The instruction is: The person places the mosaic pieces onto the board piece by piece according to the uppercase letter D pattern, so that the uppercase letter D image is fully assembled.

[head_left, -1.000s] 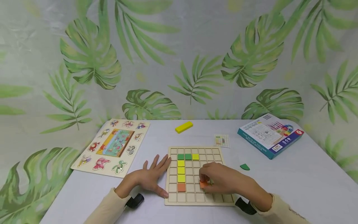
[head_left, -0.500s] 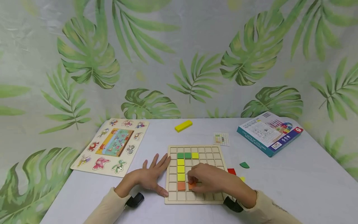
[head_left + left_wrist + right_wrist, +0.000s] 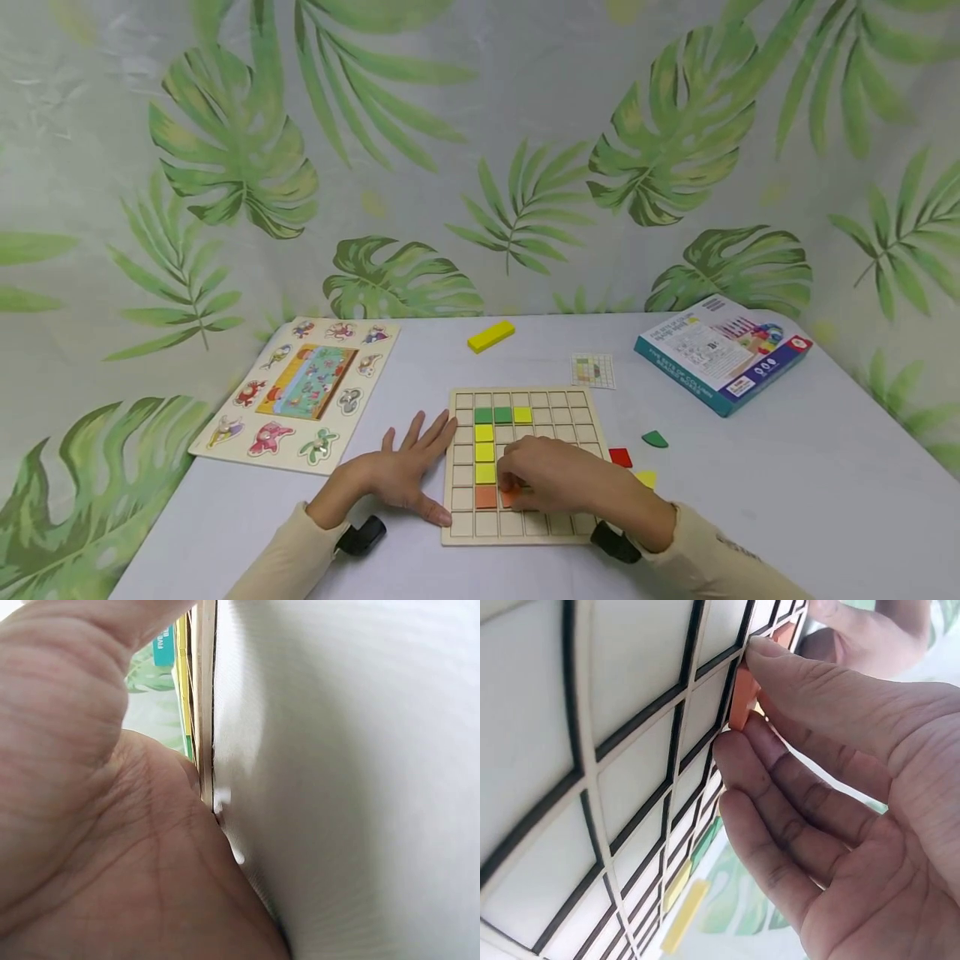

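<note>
A wooden grid board (image 3: 462,523) lies on the table. Two green tiles (image 3: 502,415) and a yellow tile (image 3: 522,415) sit in an upper row. Below the first green one runs a column of yellow tiles (image 3: 484,452), ending in an orange tile (image 3: 486,497). My right hand (image 3: 558,477) pinches another orange tile (image 3: 742,696) between thumb and fingers, at the cell right of the placed orange one. In the right wrist view it looks tilted against the grid. My left hand (image 3: 405,479) rests with spread fingers against the board's left edge.
Right of the board lie a red piece (image 3: 620,457), a yellow piece (image 3: 646,478) and a green piece (image 3: 655,439). Behind it are a pattern card (image 3: 593,372) and a yellow block (image 3: 491,337). An animal puzzle board (image 3: 288,454) lies left, a box (image 3: 720,358) back right.
My right hand has moved left across the board with the orange tile, to the cell beside the other orange one. The red and yellow pieces came into view. My left hand stays put.
</note>
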Tool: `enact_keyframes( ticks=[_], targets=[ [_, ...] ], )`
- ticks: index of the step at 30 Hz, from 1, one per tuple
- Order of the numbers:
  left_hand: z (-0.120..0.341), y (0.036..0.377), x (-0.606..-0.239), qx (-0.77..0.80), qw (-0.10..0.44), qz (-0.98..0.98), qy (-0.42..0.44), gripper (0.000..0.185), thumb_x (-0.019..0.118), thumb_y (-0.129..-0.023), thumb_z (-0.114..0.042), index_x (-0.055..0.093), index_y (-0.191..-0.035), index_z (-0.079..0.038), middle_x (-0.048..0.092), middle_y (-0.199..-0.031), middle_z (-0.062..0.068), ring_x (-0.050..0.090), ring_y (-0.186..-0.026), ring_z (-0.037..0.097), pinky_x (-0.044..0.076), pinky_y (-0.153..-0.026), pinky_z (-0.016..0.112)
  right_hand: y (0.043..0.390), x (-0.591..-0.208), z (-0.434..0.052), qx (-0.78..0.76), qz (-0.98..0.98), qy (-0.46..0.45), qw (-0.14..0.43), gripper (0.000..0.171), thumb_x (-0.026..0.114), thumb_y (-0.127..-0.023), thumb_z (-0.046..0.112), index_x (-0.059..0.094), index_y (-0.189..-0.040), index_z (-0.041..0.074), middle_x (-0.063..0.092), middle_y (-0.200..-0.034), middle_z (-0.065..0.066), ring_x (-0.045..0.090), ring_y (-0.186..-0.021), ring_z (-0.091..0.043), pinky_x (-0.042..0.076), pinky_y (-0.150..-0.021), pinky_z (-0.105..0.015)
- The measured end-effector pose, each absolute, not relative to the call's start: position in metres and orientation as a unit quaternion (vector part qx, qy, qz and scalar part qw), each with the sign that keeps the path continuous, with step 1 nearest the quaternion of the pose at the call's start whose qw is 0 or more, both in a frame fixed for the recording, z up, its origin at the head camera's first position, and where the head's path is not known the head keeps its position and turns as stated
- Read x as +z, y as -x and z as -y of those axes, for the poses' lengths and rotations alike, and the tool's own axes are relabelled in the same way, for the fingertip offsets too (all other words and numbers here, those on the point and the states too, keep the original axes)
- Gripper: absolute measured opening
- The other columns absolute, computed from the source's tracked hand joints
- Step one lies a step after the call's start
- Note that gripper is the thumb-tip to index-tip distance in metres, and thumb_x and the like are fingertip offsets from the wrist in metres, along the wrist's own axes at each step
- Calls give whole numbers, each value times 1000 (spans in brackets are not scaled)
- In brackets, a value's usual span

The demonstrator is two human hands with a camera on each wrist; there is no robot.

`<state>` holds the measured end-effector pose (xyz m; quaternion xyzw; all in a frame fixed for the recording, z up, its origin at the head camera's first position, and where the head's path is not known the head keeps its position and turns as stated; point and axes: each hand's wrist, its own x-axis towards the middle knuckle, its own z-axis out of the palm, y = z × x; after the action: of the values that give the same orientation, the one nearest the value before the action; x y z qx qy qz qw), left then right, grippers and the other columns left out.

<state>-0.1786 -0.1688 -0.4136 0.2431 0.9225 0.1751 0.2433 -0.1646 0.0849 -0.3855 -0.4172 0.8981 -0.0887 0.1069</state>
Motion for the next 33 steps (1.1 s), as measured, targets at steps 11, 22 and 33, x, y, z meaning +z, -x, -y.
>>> enact_keyframes(
  ticks=[11, 22, 33],
  targets=[
    [170, 179, -416, 177, 246, -921, -245, 129, 82, -74, -57, -3, -162, -14, -12, -169, 8, -18, -153, 39, -5, -112, 76, 163, -386, -80, -77, -906, 403, 109, 15, 83, -84, 22, 68, -83, 21, 52, -73, 14, 47, -71, -4, 44, -66, -19],
    [169, 180, -414, 171, 244, -923, -244, 129, 82, -75, -57, -3, -162, -14, -12, -170, 8, -18, -153, 40, -5, -113, 74, 161, -385, -79, -94, -908, 395, 107, 16, 84, -83, 20, 68, -81, 20, 54, -73, 13, 48, -72, -5, 45, -65, -19],
    [170, 181, -415, 175, 248, -920, -249, 129, 82, -75, -57, -3, -162, -13, -12, -169, 9, -19, -153, 40, -5, -113, 75, 161, -386, -81, -109, -906, 395, 107, 13, 84, -82, 18, 71, -81, 18, 57, -73, 13, 48, -75, -4, 47, -69, -19]
  ],
)
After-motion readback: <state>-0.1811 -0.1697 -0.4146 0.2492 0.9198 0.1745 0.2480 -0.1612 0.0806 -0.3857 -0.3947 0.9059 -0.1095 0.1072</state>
